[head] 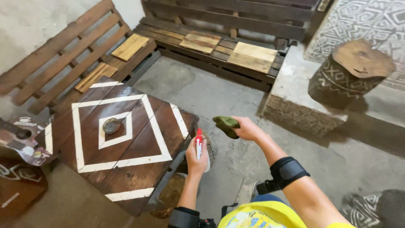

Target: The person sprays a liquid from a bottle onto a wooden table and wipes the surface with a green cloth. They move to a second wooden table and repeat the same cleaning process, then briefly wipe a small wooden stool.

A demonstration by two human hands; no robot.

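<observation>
You've got both tools in hand, but as far as the view shows no wiping has started: the dark wooden worktop [122, 139] with its white painted diamond pattern shows no wet patch or streaks that I can make out, and the cloth isn't touching it. So I'd judge this the very start, spray and wipe both still to do.

Your left hand [196, 156] is just off the worktop's right corner, over the floor. Its fingers are clamped round a white spray bottle [200, 145] with a red nozzle, held upright; which way the nozzle points is unclear. The left forearm comes up from the bottom edge of the view, with a black band near the elbow.

Your right hand [247, 128] is further right, well clear of the worktop and above the concrete floor [236, 101]. The fingers are closed on a bunched green cloth [226, 125], which sticks out to the left toward the worktop. The right arm is stretched forward with a black band [287, 172] on the forearm.

A small round grey-green object [111, 125] sits at the worktop's centre, inside the innermost diamond; can't tell what it is. It's well apart from both hands.

Around it are pallet benches [219, 46] at the back, a carved stump [350, 71] to the right, and part of a guitar [19, 139] by the worktop's left corner.
</observation>
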